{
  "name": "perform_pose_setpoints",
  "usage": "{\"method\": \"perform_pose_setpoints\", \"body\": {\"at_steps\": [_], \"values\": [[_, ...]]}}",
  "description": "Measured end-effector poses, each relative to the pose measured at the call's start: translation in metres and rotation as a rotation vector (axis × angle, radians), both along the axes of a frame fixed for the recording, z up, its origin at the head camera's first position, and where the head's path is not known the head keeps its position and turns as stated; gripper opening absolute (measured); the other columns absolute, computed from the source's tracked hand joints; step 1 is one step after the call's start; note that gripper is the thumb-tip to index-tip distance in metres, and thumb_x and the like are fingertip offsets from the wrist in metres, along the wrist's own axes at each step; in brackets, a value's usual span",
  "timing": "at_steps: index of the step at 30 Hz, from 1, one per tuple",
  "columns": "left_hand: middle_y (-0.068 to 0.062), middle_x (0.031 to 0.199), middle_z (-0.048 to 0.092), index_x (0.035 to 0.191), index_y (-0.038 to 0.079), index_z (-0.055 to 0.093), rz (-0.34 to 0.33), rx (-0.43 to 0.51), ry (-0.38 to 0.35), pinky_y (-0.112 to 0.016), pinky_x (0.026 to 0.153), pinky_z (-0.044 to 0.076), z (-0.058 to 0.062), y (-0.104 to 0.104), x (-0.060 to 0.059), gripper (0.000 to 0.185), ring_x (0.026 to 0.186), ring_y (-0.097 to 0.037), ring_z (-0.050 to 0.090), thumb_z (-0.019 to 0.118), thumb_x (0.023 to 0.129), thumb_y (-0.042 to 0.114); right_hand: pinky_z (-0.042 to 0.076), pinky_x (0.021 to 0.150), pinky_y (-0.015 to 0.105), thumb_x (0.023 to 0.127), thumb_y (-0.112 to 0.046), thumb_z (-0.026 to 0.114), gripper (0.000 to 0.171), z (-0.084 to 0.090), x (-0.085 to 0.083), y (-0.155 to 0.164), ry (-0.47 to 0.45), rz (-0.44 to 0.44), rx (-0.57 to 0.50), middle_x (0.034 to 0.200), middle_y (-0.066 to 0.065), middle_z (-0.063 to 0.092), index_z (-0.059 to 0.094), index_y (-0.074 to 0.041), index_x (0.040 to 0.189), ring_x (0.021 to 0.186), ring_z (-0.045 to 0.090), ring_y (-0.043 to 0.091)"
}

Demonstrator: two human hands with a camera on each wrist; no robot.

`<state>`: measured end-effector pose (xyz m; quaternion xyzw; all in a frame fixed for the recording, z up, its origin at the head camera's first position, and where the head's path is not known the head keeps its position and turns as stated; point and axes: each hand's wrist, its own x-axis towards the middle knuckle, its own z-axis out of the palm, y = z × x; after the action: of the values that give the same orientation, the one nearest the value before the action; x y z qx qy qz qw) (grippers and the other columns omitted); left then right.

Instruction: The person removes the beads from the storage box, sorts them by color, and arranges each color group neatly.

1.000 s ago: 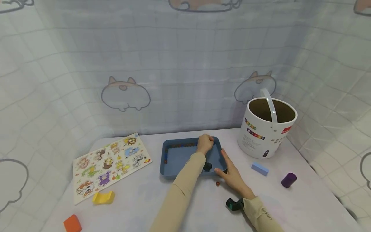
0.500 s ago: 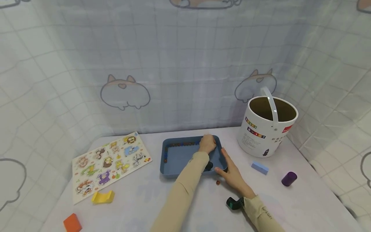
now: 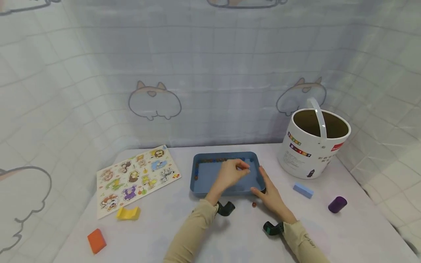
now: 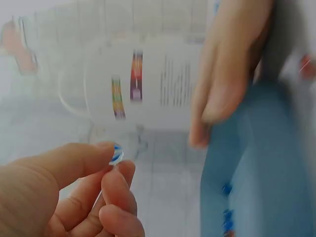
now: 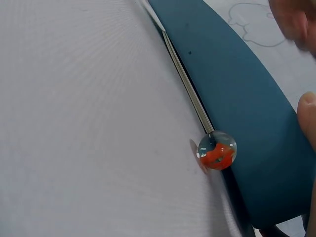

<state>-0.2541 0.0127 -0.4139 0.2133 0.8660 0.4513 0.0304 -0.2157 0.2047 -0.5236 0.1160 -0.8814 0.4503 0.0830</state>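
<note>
A blue tray (image 3: 210,177) sits mid-table with a row of marbles (image 3: 217,160) along its far and left walls. My left hand (image 3: 235,171) hovers over the tray and pinches a blue-and-white marble (image 4: 116,153) between thumb and forefinger. My right hand (image 3: 268,191) lies with straight fingers against the tray's right front corner (image 5: 247,123). A clear marble with a red core (image 5: 217,149) rests on the cloth beside the tray's outer wall, also visible as the red marble (image 3: 254,205) just left of my right hand.
A white bucket (image 3: 314,144) with a handle stands at the right rear. A pale blue block (image 3: 303,190) and purple cylinder (image 3: 337,204) lie right; an animal puzzle board (image 3: 136,177), yellow piece (image 3: 127,213) and orange block (image 3: 96,240) lie left. Fabric walls enclose the table.
My left hand has drawn back from the tray's far right corner toward me and lifted, now pinching a marble. The right hand has stayed at the tray's corner. The head view shifted slightly.
</note>
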Motion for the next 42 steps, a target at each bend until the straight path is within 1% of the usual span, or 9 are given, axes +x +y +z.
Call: {"method": "perform_pose_setpoints", "body": {"at_steps": [4, 9, 15, 24, 29, 32, 35, 38, 42], "values": [[-0.001, 0.09, 0.073, 0.097, 0.012, 0.075, -0.109, 0.004, -0.052, -0.019, 0.05, 0.042, -0.012, -0.005, 0.039, 0.012, 0.057, -0.003, 0.053, 0.072, 0.088, 0.02, 0.023, 0.111, 0.064, 0.092, -0.029, 0.066, 0.086, 0.001, 0.0, 0.003, 0.025, -0.008, -0.001, 0.162, 0.017, 0.013, 0.013, -0.011, 0.157, 0.145, 0.02, 0.045], [0.001, 0.079, 0.073, 0.09, 0.01, 0.075, -0.2, -0.069, -0.096, -0.014, 0.052, 0.044, -0.04, 0.004, 0.066, 0.006, 0.055, 0.005, 0.052, 0.074, 0.085, 0.014, 0.023, 0.111, 0.064, 0.091, -0.029, 0.067, 0.087, 0.003, 0.001, 0.004, 0.025, -0.001, -0.011, 0.162, 0.017, 0.014, 0.013, -0.011, 0.157, 0.145, 0.02, 0.045], [0.003, 0.066, 0.069, 0.08, 0.008, 0.075, -0.217, -0.15, -0.067, -0.012, 0.051, 0.041, -0.065, 0.011, 0.082, 0.005, 0.051, 0.007, 0.048, 0.077, 0.077, 0.005, 0.022, 0.112, 0.063, 0.091, -0.03, 0.067, 0.088, 0.001, 0.003, 0.001, 0.008, 0.02, -0.024, 0.163, 0.015, 0.014, 0.013, -0.011, 0.157, 0.146, 0.02, 0.043], [0.006, 0.062, 0.065, 0.085, 0.01, 0.074, -0.238, -0.202, -0.073, -0.013, 0.051, 0.04, -0.064, 0.016, 0.083, 0.01, 0.049, 0.005, 0.047, 0.079, 0.077, 0.009, 0.025, 0.109, 0.064, 0.09, -0.028, 0.067, 0.087, 0.004, 0.003, 0.002, 0.044, 0.011, -0.015, 0.162, 0.018, 0.016, 0.015, -0.009, 0.156, 0.144, 0.022, 0.045], [0.002, 0.072, 0.069, 0.097, 0.011, 0.074, -0.196, -0.166, -0.089, -0.018, 0.05, 0.043, -0.034, 0.003, 0.061, 0.012, 0.053, -0.004, 0.055, 0.073, 0.086, 0.017, 0.024, 0.11, 0.064, 0.09, -0.029, 0.067, 0.087, 0.001, 0.002, 0.0, 0.033, 0.003, -0.002, 0.161, 0.019, 0.015, 0.014, -0.009, 0.156, 0.144, 0.022, 0.045], [-0.009, 0.085, 0.072, 0.106, 0.009, 0.072, -0.152, -0.064, -0.153, -0.027, 0.056, 0.05, -0.01, -0.002, 0.027, 0.02, 0.065, -0.023, 0.065, 0.066, 0.093, 0.022, 0.023, 0.11, 0.065, 0.091, -0.03, 0.066, 0.087, 0.002, 0.002, 0.001, 0.02, -0.005, -0.007, 0.162, 0.019, 0.014, 0.013, -0.009, 0.156, 0.145, 0.021, 0.046], [-0.014, 0.098, 0.072, 0.116, 0.008, 0.069, -0.094, 0.065, -0.25, -0.039, 0.07, 0.056, 0.003, -0.001, -0.014, 0.028, 0.084, -0.037, 0.068, 0.061, 0.096, 0.025, 0.022, 0.111, 0.065, 0.092, -0.031, 0.065, 0.087, 0.004, 0.001, 0.003, -0.007, -0.004, -0.021, 0.163, 0.017, 0.013, 0.011, -0.012, 0.157, 0.146, 0.019, 0.045], [-0.012, 0.103, 0.071, 0.122, 0.007, 0.066, -0.019, 0.17, -0.349, -0.046, 0.084, 0.054, 0.0, 0.005, -0.048, 0.032, 0.095, -0.038, 0.068, 0.058, 0.098, 0.027, 0.02, 0.113, 0.064, 0.092, -0.032, 0.066, 0.088, 0.004, 0.001, 0.003, -0.026, 0.001, -0.028, 0.163, 0.015, 0.012, 0.01, -0.013, 0.157, 0.147, 0.017, 0.043], [-0.012, 0.104, 0.072, 0.12, 0.005, 0.066, 0.079, 0.212, -0.465, -0.044, 0.089, 0.054, -0.016, 0.018, -0.074, 0.03, 0.084, -0.027, 0.071, 0.06, 0.097, 0.022, 0.019, 0.114, 0.063, 0.091, -0.03, 0.067, 0.088, 0.002, 0.002, -0.001, -0.025, 0.005, -0.045, 0.163, 0.014, 0.013, 0.012, -0.013, 0.157, 0.148, 0.017, 0.042]]}}
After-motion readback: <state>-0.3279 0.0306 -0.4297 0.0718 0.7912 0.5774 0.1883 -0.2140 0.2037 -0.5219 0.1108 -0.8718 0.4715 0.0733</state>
